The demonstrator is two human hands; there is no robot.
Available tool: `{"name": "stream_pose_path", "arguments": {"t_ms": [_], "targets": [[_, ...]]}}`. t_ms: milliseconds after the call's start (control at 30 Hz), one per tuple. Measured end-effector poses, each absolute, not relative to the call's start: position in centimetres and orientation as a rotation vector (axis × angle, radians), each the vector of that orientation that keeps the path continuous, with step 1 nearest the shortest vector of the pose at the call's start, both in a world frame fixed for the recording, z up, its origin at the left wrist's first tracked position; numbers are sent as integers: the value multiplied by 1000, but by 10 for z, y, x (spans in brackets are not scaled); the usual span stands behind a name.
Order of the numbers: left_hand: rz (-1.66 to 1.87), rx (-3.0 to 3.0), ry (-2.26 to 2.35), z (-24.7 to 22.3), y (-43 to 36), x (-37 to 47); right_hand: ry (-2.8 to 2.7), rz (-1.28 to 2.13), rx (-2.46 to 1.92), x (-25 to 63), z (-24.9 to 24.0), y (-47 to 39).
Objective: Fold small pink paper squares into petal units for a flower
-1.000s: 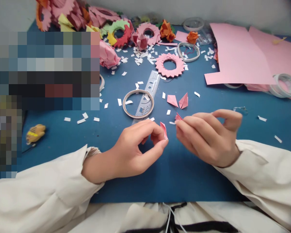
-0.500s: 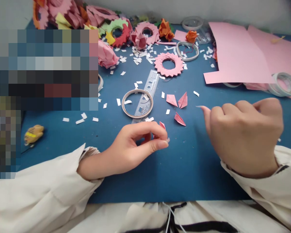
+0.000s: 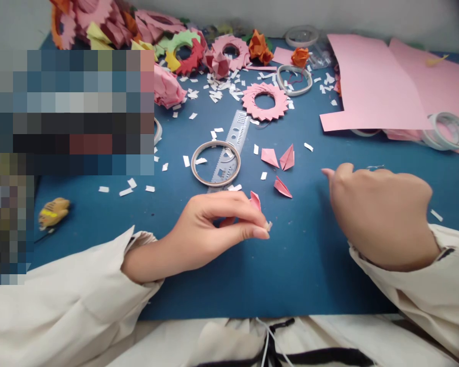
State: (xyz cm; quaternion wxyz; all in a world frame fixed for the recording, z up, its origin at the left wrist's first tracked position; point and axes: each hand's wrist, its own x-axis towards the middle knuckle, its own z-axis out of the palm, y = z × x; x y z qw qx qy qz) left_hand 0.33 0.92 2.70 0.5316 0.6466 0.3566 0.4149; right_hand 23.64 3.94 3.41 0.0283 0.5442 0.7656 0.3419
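Pinched between my left thumb and fingers, my left hand holds a folded pink paper piece, mostly hidden behind the fingers. A small whitish bit shows at those fingertips. Off to the right, my right hand hovers over the table with its back toward me and its fingers curled in; whether anything is inside cannot be seen. Between and beyond the hands lie three loose folded pink pieces. A thin clear-looking strip shows just past my right knuckles.
A tape ring lies on a clear ruler. Behind are a pink paper ring, white paper scraps and orange folded paper. Pink sheets and tape rolls lie right; a yellow toy sits left.
My right hand has shifted slightly and rolled, its fingers curled further in. The thin white strip at its thumb tip no longer shows there. My left hand has barely moved, still pinching the pink piece.
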Motion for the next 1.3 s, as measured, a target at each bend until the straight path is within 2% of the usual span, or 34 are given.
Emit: {"name": "stream_pose_path", "arguments": {"t_ms": [233,300,367,500,600,900,1300], "targets": [[997,1522,861,28,10,4,2795,1056,1401,219,49,38],[995,1531,859,28,10,4,3021,921,1371,215,50,35],[997,1540,850,27,10,4,3250,485,1355,212,51,32],[993,1565,814,26,11,3,3328,-868,1249,207,55,23],[991,1597,838,25,11,2,3228,-1272,1307,204,59,18],[986,1688,892,27,10,2,2928,-1846,1506,199,48,16],[1049,1873,1125,31,3,4,2963,-1852,1420,200,45,19]]}}
